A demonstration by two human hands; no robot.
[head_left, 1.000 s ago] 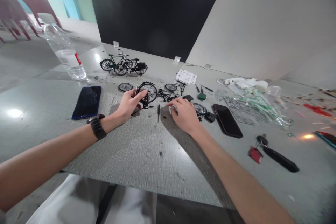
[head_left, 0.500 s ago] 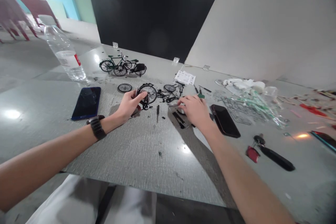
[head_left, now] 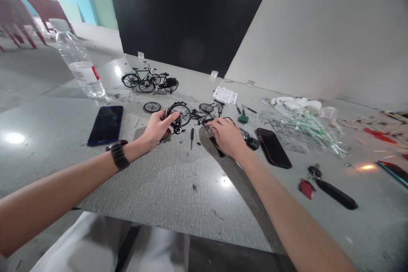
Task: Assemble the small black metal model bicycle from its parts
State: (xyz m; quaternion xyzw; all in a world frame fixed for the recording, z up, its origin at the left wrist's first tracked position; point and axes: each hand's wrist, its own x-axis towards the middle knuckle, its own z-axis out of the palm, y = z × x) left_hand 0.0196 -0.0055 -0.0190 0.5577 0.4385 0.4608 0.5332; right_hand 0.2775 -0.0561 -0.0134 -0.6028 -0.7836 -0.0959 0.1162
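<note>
My left hand [head_left: 159, 127] is closed around a partly built model bicycle [head_left: 181, 114], its thumb pressed against the spoked black wheel. My right hand [head_left: 226, 134] reaches low over small parts on the table, fingers bent but slightly apart, with nothing visible in them; its palm side is hidden. Black strips [head_left: 217, 146] lie partly under that hand. Just beyond its fingertips is a black bicycle frame [head_left: 204, 115], lying beside a loose wheel [head_left: 206, 107]. Between the hands lies a small screwdriver [head_left: 191, 138]. Another loose wheel [head_left: 152, 106] rests behind my left hand.
Two model bicycles [head_left: 149, 78] stand at the back, near a water bottle [head_left: 79, 61]. Phones lie left [head_left: 105, 125] and right [head_left: 273, 147]. Also right are a green part [head_left: 243, 119], plastic sprues [head_left: 287, 134], bags [head_left: 296, 104] and keys [head_left: 334, 191]. Paper slips [head_left: 225, 94] lie behind.
My right hand has moved left over the small parts, uncovering the green part, a wheel and a black piece beside the phone. My left hand keeps its hold on the model bicycle.
</note>
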